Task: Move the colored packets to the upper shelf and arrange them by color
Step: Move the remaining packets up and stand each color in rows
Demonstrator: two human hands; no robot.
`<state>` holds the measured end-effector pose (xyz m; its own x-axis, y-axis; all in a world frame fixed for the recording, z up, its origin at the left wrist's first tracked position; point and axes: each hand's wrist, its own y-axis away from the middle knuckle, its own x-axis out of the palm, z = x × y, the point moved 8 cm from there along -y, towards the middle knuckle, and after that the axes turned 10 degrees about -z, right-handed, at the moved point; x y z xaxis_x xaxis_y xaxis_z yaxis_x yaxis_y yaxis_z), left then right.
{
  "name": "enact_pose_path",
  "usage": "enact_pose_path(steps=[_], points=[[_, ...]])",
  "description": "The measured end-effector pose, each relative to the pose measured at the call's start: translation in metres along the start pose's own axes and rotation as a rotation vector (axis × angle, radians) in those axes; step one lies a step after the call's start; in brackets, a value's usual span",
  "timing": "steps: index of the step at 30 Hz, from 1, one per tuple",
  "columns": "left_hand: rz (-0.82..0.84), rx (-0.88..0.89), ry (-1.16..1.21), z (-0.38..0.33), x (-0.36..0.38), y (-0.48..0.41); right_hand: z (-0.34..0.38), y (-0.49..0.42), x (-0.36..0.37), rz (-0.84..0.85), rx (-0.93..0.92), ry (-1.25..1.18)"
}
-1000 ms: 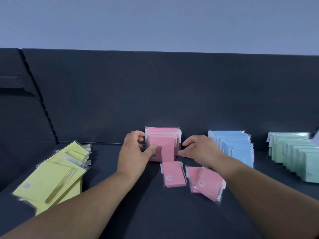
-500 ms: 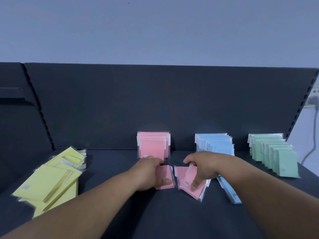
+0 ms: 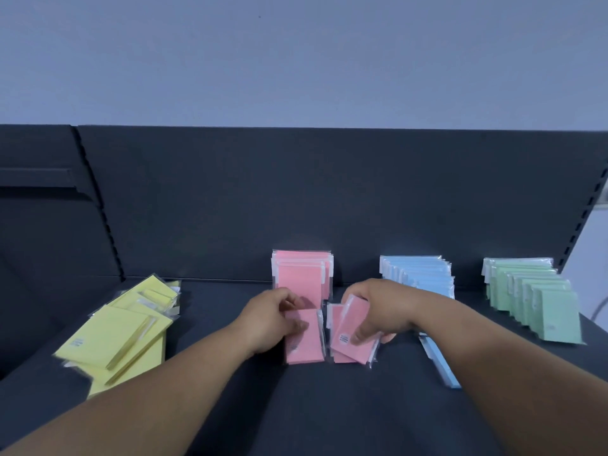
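Head view, both hands on pink. My left hand (image 3: 269, 319) grips the flat pink packet (image 3: 304, 337) by its left edge, thumb on top and fingers curled. My right hand (image 3: 378, 307) pinches the tilted pink packet (image 3: 350, 330), thumb on its face, far edge lifted. That one lies over a third pink packet (image 3: 335, 315), still flat on the shelf (image 3: 296, 406).

Step, as I judge it: collecting the loose pinks to add to the pink row (image 3: 301, 278), which stands upright just beyond my hands against the back panel (image 3: 296, 192).

Next move likely needs both packets lifted, turned upright and set at the near face of that row. The wrappers look slippery, so a firm pinch is needed. The third pink has to follow.

Outward: the blue row (image 3: 418, 278) stands to the right of pink. A fallen blue packet (image 3: 439, 363) lies flat near my right forearm and needs standing up. The green row (image 3: 533, 297) at far right looks sorted. The yellow pile (image 3: 118, 330) at left is a loose heap lying flat, not yet stood up.

Containers: no bins or trays visible. The shelf alone holds everything, grouped by color left to right as yellow, pink, blue, green. Task looks well along, with pink and yellow unfinished.
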<state>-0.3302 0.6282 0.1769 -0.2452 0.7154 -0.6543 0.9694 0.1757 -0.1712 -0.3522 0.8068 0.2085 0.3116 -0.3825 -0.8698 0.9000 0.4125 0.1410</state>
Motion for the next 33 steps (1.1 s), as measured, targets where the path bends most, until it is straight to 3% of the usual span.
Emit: enact_pose_path(steps=[5, 10, 18, 21, 25, 28, 33], points=[[-0.111, -0.083, 0.336, -0.001, -0.01, 0.002, 0.017, -0.006, 0.006, -0.062, -0.028, 0.011], [-0.105, -0.053, 0.41, -0.009, -0.009, 0.011, 0.02, -0.009, 0.012, -0.203, 0.011, -0.127], [-0.168, -0.028, 0.58, -0.012, -0.025, 0.008, 0.025, -0.015, 0.006, -0.454, -0.085, -0.483], [-0.176, -0.025, 0.559, -0.004, -0.027, 0.008, 0.018, -0.022, 0.014, -0.41, -0.06, -0.565], [-0.135, -0.047, 0.486, 0.012, -0.017, 0.01, 0.006, -0.028, 0.036, -0.277, -0.034, -0.252], [-0.091, -0.036, 0.372, 0.017, -0.006, 0.009, 0.008, -0.032, 0.048, -0.227, -0.066, -0.226], [-0.194, 0.048, 0.23, 0.007, -0.013, 0.003, 0.024, -0.036, 0.041, -0.409, -0.145, -0.24]])
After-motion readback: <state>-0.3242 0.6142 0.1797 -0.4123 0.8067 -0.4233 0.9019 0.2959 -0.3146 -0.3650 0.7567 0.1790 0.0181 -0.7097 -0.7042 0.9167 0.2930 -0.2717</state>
